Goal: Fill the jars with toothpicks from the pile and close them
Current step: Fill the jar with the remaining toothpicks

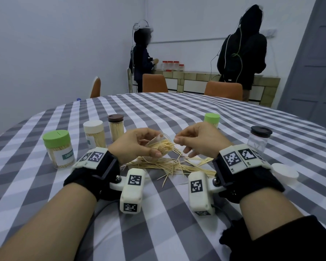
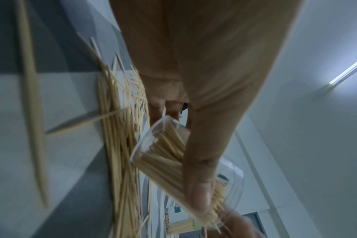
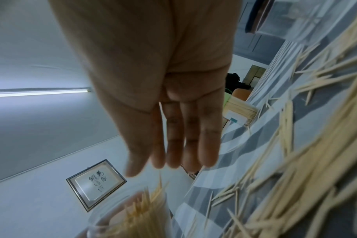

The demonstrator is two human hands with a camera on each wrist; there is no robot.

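I see a clear plastic jar [image 1: 159,143], cylindrical and thin-walled, tilted on its side in my left hand [image 1: 137,143], mouth toward my right hand [image 1: 199,140]. It is packed with pale wooden toothpicks whose pointed ends stick out past the rim. In the left wrist view the thumb [image 2: 200,190] lies curled along the jar's wall [image 2: 153,141], with the other fingers wrapped behind it: a firm grip.

My right hand hovers just beside the jar mouth. From the head view thumb and forefinger tips look close together; whether they pinch a toothpick I cannot tell. In the right wrist view the fingers [image 3: 192,136] lie straight and side by side above the jar's opening [image 3: 132,214].

The loose pile [image 1: 169,163] of thin sticks lies crisscrossed on the grey-and-white checked tablecloth [image 1: 158,213], directly below both hands.

At left stand three filled jars: green lid [image 1: 56,140], white lid [image 1: 93,126], brown lid [image 1: 115,118]. Behind my right hand stands another green-lidded jar [image 1: 212,117]; further right a nearly empty clear jar with a dark lid [image 1: 260,137]. A loose white lid [image 1: 285,174] lies flat by my right wrist.
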